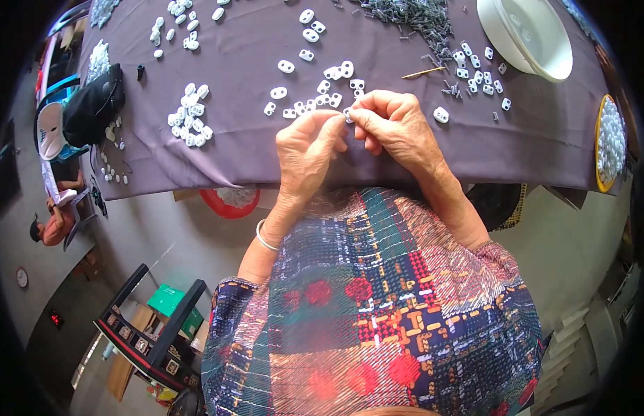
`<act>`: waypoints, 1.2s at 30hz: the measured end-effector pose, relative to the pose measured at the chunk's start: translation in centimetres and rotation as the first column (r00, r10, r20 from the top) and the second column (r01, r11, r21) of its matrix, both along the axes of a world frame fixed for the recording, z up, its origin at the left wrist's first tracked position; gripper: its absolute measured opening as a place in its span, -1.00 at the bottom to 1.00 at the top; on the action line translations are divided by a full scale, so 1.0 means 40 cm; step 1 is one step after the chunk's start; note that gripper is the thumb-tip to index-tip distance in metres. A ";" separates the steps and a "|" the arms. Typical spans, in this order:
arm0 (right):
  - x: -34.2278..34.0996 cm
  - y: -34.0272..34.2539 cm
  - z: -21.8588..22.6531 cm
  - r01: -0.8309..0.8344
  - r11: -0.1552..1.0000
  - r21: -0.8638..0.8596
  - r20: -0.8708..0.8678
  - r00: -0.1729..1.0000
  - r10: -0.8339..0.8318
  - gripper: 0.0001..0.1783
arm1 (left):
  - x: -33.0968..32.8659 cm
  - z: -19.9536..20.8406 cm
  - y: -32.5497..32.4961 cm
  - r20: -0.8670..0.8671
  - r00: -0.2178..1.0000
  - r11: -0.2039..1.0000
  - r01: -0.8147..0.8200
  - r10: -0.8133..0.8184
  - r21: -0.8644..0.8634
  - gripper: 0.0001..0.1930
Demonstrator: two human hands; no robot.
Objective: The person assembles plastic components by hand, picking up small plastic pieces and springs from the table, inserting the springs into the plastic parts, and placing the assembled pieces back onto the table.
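My left hand (307, 147) and my right hand (397, 128) meet over the near part of the cloth-covered table, fingertips pinched together. Between them is a small white plastic piece (347, 115), mostly covered by the fingers; it resembles the two-holed cord-lock pieces lying around. Just beyond my hands is a loose cluster of these white two-holed pieces (324, 87). One single piece (440, 114) lies right of my right hand. A thin pointed wooden stick (424, 72) rests farther off, near a heap of small dark grey springs (415, 21).
A pile of white oval pieces (190, 118) lies to the left. At the far right stand a white bowl (506, 31) and a yellow-rimmed tray (602, 182) of white parts. A red basin (228, 208) sits below the table edge. Another person (55, 225) is at far left.
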State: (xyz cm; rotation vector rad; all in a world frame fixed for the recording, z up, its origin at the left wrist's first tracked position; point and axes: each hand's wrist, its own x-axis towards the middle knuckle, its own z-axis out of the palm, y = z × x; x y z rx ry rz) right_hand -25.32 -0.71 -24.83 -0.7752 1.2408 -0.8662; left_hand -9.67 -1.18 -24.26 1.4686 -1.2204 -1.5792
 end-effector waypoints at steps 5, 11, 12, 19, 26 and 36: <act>0.009 0.001 0.009 0.031 0.999 -0.008 -0.011 0.999 -0.031 -0.85 | -0.015 -0.013 0.015 -0.049 0.994 0.995 -0.098 0.097 -0.031 -0.87; 0.012 0.001 0.003 0.036 0.999 -0.028 -0.015 0.999 -0.036 -0.84 | -0.024 -0.018 0.023 -0.076 0.986 0.988 -0.149 0.146 -0.033 -0.87; 0.011 0.001 0.003 0.033 0.999 -0.032 -0.011 0.999 -0.033 -0.84 | -0.024 -0.019 0.023 -0.063 0.988 0.989 -0.146 0.144 -0.026 -0.87; 0.012 -0.003 0.010 0.066 0.998 -0.010 0.023 0.998 -0.066 -0.84 | -0.018 -0.014 0.023 -0.063 0.992 0.991 -0.117 0.113 -0.065 -0.87; 0.006 0.002 0.008 0.048 0.999 -0.014 0.010 0.999 -0.048 -0.84 | -0.008 -0.007 0.018 -0.071 0.997 0.998 -0.047 0.043 -0.044 -0.85; 0.004 0.003 0.003 0.054 0.999 0.003 0.039 0.998 -0.054 -0.84 | -0.001 -0.009 0.009 -0.196 0.977 0.996 -0.081 0.085 0.030 -0.85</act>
